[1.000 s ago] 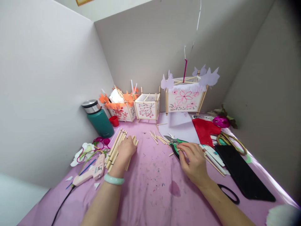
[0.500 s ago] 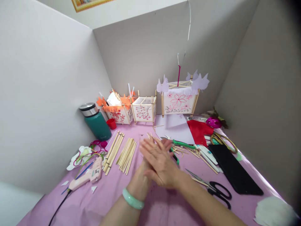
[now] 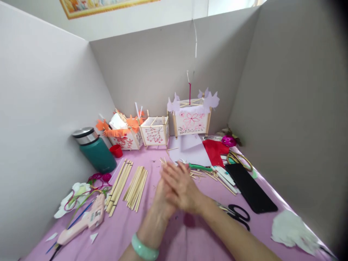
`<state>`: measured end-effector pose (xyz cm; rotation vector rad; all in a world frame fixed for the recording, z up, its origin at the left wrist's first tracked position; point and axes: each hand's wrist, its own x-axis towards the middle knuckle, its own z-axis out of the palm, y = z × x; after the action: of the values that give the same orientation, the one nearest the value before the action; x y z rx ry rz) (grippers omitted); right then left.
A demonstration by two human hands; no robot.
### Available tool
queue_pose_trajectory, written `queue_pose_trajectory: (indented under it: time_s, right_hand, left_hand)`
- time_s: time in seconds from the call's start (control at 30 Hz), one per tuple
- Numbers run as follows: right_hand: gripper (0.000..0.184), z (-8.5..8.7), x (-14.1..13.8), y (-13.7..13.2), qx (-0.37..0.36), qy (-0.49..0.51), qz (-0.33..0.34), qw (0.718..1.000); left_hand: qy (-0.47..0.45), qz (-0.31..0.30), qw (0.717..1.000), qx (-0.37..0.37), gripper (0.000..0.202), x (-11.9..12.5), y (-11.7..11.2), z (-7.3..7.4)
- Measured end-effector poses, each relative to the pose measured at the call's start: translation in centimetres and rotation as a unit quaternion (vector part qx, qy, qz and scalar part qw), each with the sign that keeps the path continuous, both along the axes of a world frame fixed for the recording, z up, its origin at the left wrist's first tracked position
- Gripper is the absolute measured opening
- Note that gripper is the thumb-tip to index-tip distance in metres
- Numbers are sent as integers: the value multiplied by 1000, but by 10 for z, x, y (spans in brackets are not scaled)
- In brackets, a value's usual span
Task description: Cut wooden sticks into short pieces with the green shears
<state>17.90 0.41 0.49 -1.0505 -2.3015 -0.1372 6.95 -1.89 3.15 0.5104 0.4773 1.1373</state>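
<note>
Fingers of our right hand lie straight and close together over our left hand; the left fingers are mostly covered, so we cannot tell if they are bent or hold something. Just behind our hands we see green-handled metal pliers, near short pale wooden pieces. Thin pale wooden sticks lie to our left, black-handled metal scissors to our right.

Green-handled pliers, lying flat, partly hidden
</note>
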Motion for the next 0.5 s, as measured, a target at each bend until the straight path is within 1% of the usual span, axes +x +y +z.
queue_pose_trajectory:
  time_s: [0.07, 0.13, 0.17, 0.2, 0.27, 0.33, 0.37, 0.43, 0.5]
  right_hand:
    - [45, -3, 22, 12, -37, 10, -129, 991]
    - [40, 0, 51, 20, -64, 19, -242, 968]
    - [37, 4, 66, 18, -74, 17, -277, 958]
    - [34, 8, 79, 12, -82, 13, -298, 951]
    - [30, 17, 101, -10, -103, 2, -333, 937]
    - [29, 23, 118, -43, -144, -19, -390, 909]
    - [29, 26, 125, -60, -174, -35, -427, 887]
    - [29, 27, 140, -92, -232, -65, -500, 832]
    - [31, 25, 153, -118, -273, -81, -550, 785]
  left_hand:
    - [14, -55, 998, 16, 48, 2, -9, -1]
    - [50, -95, 993, 45, 50, -3, -14, -2]
    - [83, -98, 990, 59, 49, -6, -15, -3]
    - [126, -87, 986, 66, 47, -10, -14, -5]
    - [224, -51, 972, 53, 42, -17, -10, -10]
    - [293, -35, 955, 41, 38, -22, -5, -16]
    - [306, -40, 950, 41, 38, -23, -4, -19]
    - [312, -65, 947, 46, 37, -26, -3, -25]
    - [322, -86, 942, 49, 37, -27, -3, -30]
